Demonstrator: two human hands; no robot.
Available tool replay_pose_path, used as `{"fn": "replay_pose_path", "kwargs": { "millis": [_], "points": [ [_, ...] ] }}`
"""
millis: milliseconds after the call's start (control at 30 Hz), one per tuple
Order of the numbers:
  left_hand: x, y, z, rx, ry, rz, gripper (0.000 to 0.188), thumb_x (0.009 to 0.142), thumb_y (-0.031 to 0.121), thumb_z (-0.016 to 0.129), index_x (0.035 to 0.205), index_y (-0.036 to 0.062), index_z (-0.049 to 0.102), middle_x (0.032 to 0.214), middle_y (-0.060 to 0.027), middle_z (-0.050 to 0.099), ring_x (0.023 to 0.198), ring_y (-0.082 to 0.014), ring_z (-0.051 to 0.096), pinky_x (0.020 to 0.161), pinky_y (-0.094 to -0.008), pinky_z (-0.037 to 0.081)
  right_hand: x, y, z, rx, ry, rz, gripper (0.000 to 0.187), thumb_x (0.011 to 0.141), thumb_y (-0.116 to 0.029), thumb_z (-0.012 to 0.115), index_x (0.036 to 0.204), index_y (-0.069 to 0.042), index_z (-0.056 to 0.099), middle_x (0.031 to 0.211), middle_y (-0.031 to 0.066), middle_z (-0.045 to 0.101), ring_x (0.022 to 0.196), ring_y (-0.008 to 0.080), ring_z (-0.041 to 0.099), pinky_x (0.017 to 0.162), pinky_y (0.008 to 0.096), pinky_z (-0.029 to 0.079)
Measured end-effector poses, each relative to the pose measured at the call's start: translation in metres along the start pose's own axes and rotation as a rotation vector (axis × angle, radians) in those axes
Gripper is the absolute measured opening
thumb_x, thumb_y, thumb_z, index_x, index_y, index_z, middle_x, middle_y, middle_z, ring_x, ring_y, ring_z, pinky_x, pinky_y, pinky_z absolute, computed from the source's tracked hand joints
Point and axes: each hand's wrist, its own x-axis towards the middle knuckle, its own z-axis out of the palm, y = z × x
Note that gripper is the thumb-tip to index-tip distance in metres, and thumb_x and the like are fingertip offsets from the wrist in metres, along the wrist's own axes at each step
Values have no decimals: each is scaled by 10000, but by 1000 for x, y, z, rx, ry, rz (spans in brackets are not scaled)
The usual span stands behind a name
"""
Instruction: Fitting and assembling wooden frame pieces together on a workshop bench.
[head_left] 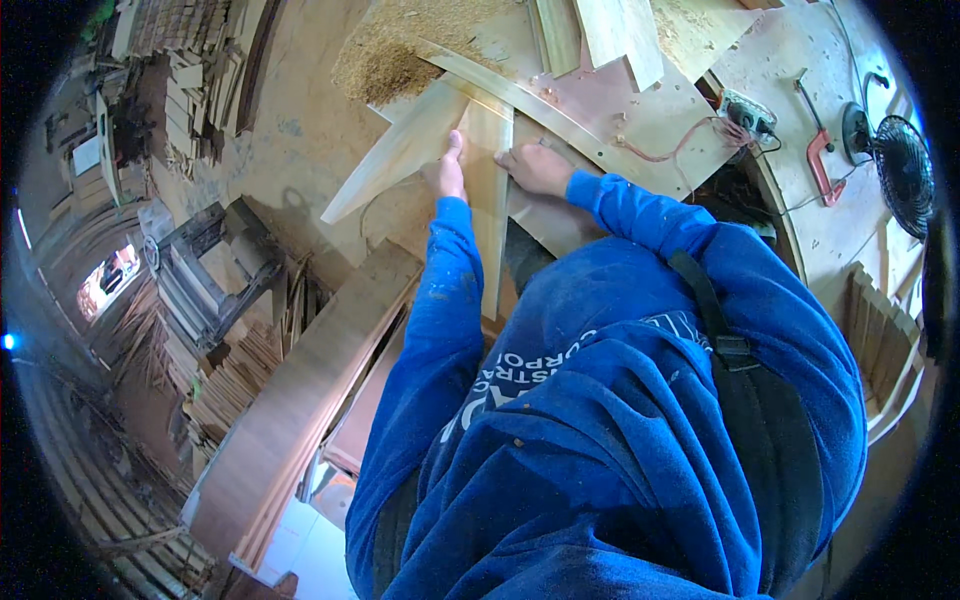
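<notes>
Two pale wooden boards lie in front of me, meeting at an angle at their far ends against a long wooden strip (575, 125) fixed across the worktable (690, 150). The slanting board (395, 158) runs off to the left and ends in a point. The other board (489, 215) comes straight back toward my body. My left hand (448, 172) is closed at this second board's left edge, thumb up and the other fingers mostly hidden. My right hand (540, 168) grips its right edge with bent fingers.
Sawdust (390, 70) is heaped beyond the boards, with loose planks (605, 35) at the far edge. To the right are a power outlet (745, 112) with wires, a red clamp (822, 165) and a black fan (903, 170). A machine (215, 270) and a long plank stack (300, 390) stand left.
</notes>
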Motion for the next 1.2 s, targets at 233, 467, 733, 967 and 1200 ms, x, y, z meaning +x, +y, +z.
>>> {"fn": "replay_pose_path", "kwargs": {
  "millis": [233, 467, 733, 967, 1200],
  "points": [
    [-21, 26, 16, -106, -68, -70, 543, 930, 451, 615, 1264, 23, 591, 1189, -82, 631, 1039, -212, 602, 917, -350, 468, -2, -8, -12, 13, 3, 20, 492, 1017, -375, 385, 964, 34, 654, 925, 270, 657, 861, 431, 645, 799, 523, 488],
    [19, -5, -5, 3, 0, 6, 576, 914, 496, 617, 1241, 21, 604, 1153, -93, 646, 1007, -216, 617, 897, -353, 479, 3, -11, -10, 18, 24, 6, 489, 1015, -376, 386, 963, 27, 657, 920, 268, 659, 856, 433, 648, 797, 528, 488],
    [24, -6, -7, -31, -20, 26, 579, 927, 492, 597, 1269, 24, 586, 1167, -92, 641, 1015, -215, 615, 909, -358, 475, 4, -16, -14, 47, 16, 56, 496, 1004, -407, 401, 979, 12, 666, 947, 265, 665, 886, 436, 650, 821, 527, 488],
    [-12, 32, 15, -145, -109, -115, 567, 934, 480, 593, 1281, 32, 584, 1174, -92, 641, 1018, -223, 613, 915, -361, 472, 8, -12, -13, 117, 12, 163, 511, 997, -431, 409, 972, 6, 673, 961, 277, 663, 941, 429, 646, 853, 518, 481],
    [9, 26, -3, -199, -74, -97, 599, 875, 343, 720, 1277, -65, 544, 1254, -129, 598, 1096, -242, 583, 943, -359, 467, 11, -21, -16, 74, 11, 114, 509, 997, -426, 406, 978, 5, 675, 959, 283, 661, 947, 433, 642, 863, 519, 476]
  ]
}}
